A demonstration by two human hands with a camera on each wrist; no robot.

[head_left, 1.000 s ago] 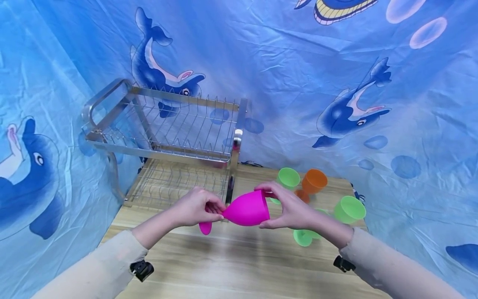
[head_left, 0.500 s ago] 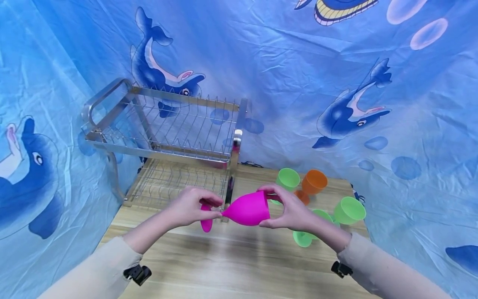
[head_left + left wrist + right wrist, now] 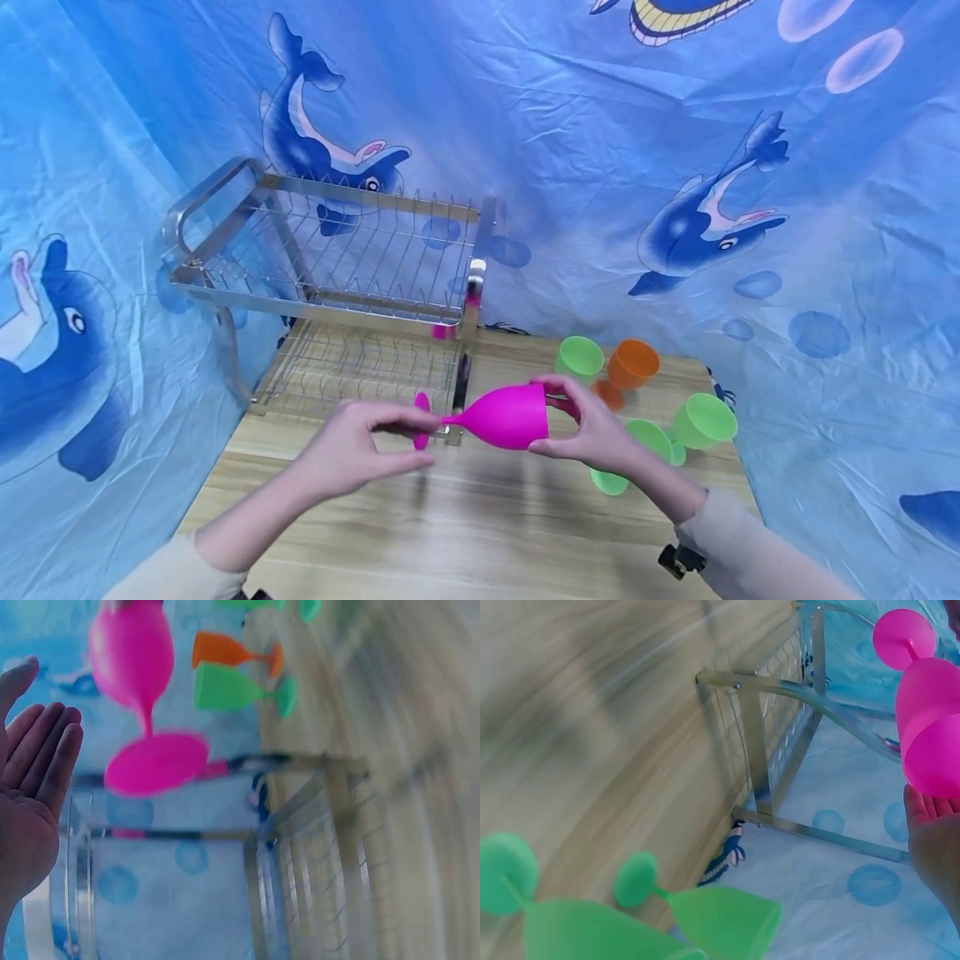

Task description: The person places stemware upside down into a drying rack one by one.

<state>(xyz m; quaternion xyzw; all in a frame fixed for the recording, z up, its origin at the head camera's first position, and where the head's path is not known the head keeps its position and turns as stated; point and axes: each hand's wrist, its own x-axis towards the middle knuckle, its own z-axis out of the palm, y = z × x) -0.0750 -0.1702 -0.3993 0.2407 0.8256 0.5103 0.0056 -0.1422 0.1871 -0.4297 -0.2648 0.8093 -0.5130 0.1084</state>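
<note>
A bright pink plastic goblet (image 3: 510,417) lies sideways in the air over the table's middle, its bowl to the right and its round foot to the left. My right hand (image 3: 596,429) grips the bowl at its rim, thumb below and fingers above. Near the foot, my left hand (image 3: 360,446) has its fingers extended and thumb apart. The left wrist view shows that left hand (image 3: 34,780) with straight fingers, separate from the pink goblet (image 3: 139,656). In the right wrist view the goblet's open mouth (image 3: 936,757) faces the camera above the right fingers.
A two-tier metal dish rack (image 3: 330,308) stands at the back left. At the right are an orange goblet (image 3: 633,363) and three green goblets, including one at the back (image 3: 580,357) and one by the right edge (image 3: 705,421). A dolphin-print blue curtain (image 3: 555,150) surrounds the wooden table (image 3: 480,533).
My left hand has let go of the goblet's stem and drawn back to the left, its fingers spreading. The goblet has shifted slightly right and tipped closer to level in my right hand.
</note>
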